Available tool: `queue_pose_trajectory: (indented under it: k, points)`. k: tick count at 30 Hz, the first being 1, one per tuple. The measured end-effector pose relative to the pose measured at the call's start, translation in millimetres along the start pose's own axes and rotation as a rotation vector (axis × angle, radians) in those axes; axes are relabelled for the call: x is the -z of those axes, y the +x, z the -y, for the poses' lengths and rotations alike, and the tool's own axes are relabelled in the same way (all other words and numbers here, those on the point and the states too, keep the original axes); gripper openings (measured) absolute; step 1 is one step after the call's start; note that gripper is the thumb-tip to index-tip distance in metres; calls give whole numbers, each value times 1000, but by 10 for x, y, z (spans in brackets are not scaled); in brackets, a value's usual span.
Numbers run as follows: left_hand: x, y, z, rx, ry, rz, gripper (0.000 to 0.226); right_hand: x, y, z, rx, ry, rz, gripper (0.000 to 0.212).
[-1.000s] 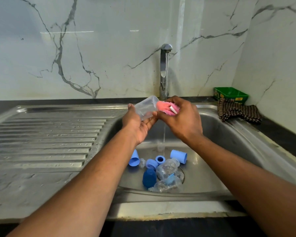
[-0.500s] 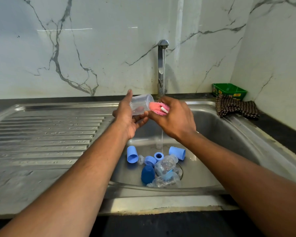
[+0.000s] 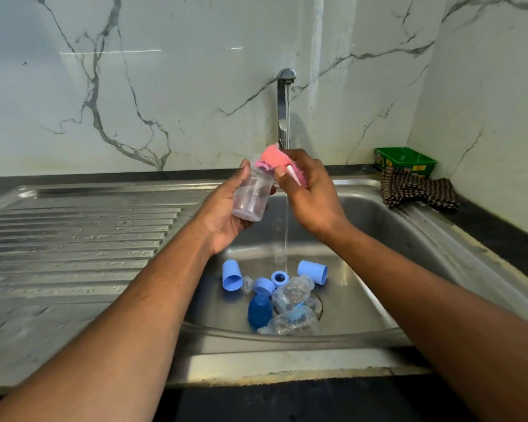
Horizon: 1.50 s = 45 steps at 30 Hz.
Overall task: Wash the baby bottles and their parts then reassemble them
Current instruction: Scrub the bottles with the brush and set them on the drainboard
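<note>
My left hand point(image 3: 223, 208) grips a clear baby bottle point(image 3: 252, 194) over the sink point(image 3: 378, 300), its mouth tilted up and to the right. My right hand point(image 3: 310, 190) holds a pink sponge point(image 3: 275, 159) against the bottle's mouth. Water runs from the tap point(image 3: 284, 108) in a thin stream just right of the bottle. Down in the basin lie two clear bottles point(image 3: 291, 293), light blue caps point(image 3: 231, 275) point(image 3: 313, 272), blue rings point(image 3: 279, 278) and a dark blue cap point(image 3: 259, 310).
A ribbed steel draining board point(image 3: 73, 239) stretches to the left. A green box point(image 3: 404, 161) and a checked cloth point(image 3: 418, 190) sit on the dark counter at the back right. Marble wall stands behind the sink.
The bottle has turned from lying sideways to nearly upright in my left hand. The sponge now sits on top of its mouth, where it was earlier at the bottle's right end.
</note>
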State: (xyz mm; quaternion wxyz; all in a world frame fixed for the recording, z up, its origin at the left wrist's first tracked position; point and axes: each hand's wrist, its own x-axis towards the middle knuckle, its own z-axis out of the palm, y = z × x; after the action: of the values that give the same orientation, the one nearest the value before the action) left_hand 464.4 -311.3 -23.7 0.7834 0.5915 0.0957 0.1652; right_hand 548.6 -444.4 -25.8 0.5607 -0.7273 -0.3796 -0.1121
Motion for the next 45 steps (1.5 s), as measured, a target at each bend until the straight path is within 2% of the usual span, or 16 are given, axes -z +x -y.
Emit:
queue_pose_trajectory:
  k: [2, 6, 9, 12, 14, 16, 18, 21, 26, 29, 32, 34, 38, 41, 43, 45]
  points:
    - [-22, -19, 7, 2, 30, 37, 51, 18, 12, -23, -47, -13, -65, 39]
    - [-23, -35, -45, -88, -10, 47, 69, 88, 36, 22, -282, 151, 6, 28]
    - [-26, -52, -45, -126, 81, 89, 60, 175, 31, 22, -432, 397, 69, 24]
    - [-57, -48, 5, -141, 174, 91, 35, 255, 69, 6, -499, 686, 177, 29]
    - [-54, -27, 54, -171, 224, 68, 40, 300, 70, -18, -507, 759, 266, 31]
    - [-48, -5, 111, -211, 388, 56, 55, 316, 58, -36, -480, 718, 320, 31]
    - [-57, 5, 177, -236, 495, 60, 52, 302, 47, -28, -460, 625, 321, 26]
    - [-69, 37, 238, -291, 559, 13, 50, 282, 20, -5, -457, 505, 219, 22]
    - [-28, 55, 240, -376, 797, -188, 76, 225, -19, -15, -454, 353, 56, 53]
    - [-45, 48, 214, -434, 842, -226, 74, 183, -16, 25, -483, 380, 71, 50]
    - [-71, 35, 244, -363, 834, -38, 81, 156, -35, 55, -498, 457, 215, 46]
    - [-62, 43, 287, -347, 813, 11, 85, 155, -55, 69, -474, 482, 249, 40]
    - [-134, 19, 237, -309, 726, 38, 81, 172, -45, 127, -413, 443, 108, 30]
    - [-108, -69, 97, -45, 397, 243, 61, 213, -28, 122, -380, 455, 74, 34]
    - [-28, -141, 32, 166, 241, 334, 65, 260, -35, 134, -366, 472, 97, 34]
    - [-12, -172, 30, 234, 202, 367, 67, 302, -24, 142, -361, 505, 73, 37]
